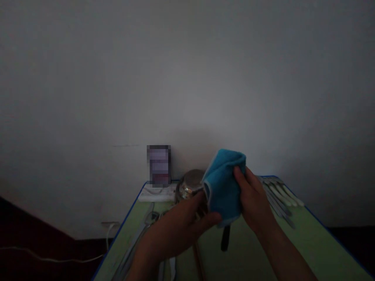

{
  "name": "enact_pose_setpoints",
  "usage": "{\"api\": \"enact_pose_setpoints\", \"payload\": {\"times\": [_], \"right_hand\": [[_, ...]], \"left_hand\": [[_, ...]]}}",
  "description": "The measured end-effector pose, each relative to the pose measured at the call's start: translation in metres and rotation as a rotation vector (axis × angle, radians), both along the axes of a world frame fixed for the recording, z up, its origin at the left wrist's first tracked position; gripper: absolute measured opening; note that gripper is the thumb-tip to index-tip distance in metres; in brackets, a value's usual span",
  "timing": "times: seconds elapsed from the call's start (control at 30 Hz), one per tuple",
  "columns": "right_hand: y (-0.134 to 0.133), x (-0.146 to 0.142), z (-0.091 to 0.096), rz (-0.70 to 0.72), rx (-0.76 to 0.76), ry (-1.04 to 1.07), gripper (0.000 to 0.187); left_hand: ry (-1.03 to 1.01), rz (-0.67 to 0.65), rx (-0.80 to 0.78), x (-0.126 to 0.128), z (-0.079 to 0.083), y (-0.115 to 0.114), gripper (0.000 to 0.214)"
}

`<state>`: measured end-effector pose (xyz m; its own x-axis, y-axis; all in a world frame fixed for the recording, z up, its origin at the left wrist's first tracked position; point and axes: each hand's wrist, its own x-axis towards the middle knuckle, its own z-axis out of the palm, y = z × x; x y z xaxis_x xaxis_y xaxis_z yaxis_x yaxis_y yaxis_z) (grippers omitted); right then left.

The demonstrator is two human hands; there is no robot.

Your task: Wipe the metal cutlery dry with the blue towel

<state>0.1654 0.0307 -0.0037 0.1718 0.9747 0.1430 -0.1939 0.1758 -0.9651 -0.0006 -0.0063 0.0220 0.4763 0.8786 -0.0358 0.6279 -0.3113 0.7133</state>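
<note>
A blue cloth (225,187) with a pale edge is raised above the table, between my two hands. My right hand (254,201) grips its right side, with the thumb and fingers closed on the fabric. My left hand (187,222) pinches the cloth's lower left, its thumb against the edge and its other fingers partly hidden. Whether anything lies inside the cloth cannot be seen. Below it shows a black handle (225,239); its upper end is hidden. Behind my left hand stands a shiny metal pot or bowl (191,180), partly covered by the hand and cloth.
On the green table (304,242) with blue edging, white-handled cutlery (283,193) lies at the back right. Several metal utensils (131,249) lie on the left. A blurred-out upright device (159,166) stands at the back left, before the grey wall (187,78).
</note>
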Motion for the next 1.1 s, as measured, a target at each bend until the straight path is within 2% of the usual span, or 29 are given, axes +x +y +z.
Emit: {"api": "enact_pose_setpoints", "payload": {"times": [0.07,0.17,0.27,0.4,0.5,0.67,0.87,1.1], "right_hand": [[-0.001,-0.005,0.0,-0.004,-0.048,0.17,0.036],[-0.003,-0.01,0.001,-0.042,-0.075,0.256,0.035],[-0.004,-0.012,0.003,-0.095,-0.102,0.281,0.038],[-0.003,-0.014,0.002,-0.215,-0.113,0.276,0.041],[-0.001,-0.017,-0.004,-0.253,-0.115,0.217,0.039],[0.001,-0.013,-0.01,-0.112,-0.045,0.027,0.037],[0.003,-0.002,-0.004,-0.007,-0.025,-0.263,0.042],[-0.001,0.0,0.007,0.043,-0.01,-0.342,0.036]], "left_hand": [[0.059,0.009,0.012,0.004,-0.002,-0.001,0.028],[0.101,-0.061,-0.047,0.006,-0.004,-0.001,0.028],[0.078,-0.063,-0.022,0.004,-0.004,-0.003,0.022],[0.101,-0.052,0.013,0.002,-0.004,-0.004,0.03],[0.127,-0.117,-0.017,0.004,-0.006,-0.003,0.017],[0.153,-0.163,-0.006,0.001,-0.012,-0.002,0.019],[0.146,-0.101,0.03,-0.007,-0.011,-0.003,0.022],[0.145,-0.11,0.054,-0.012,-0.006,-0.005,0.019]]}}
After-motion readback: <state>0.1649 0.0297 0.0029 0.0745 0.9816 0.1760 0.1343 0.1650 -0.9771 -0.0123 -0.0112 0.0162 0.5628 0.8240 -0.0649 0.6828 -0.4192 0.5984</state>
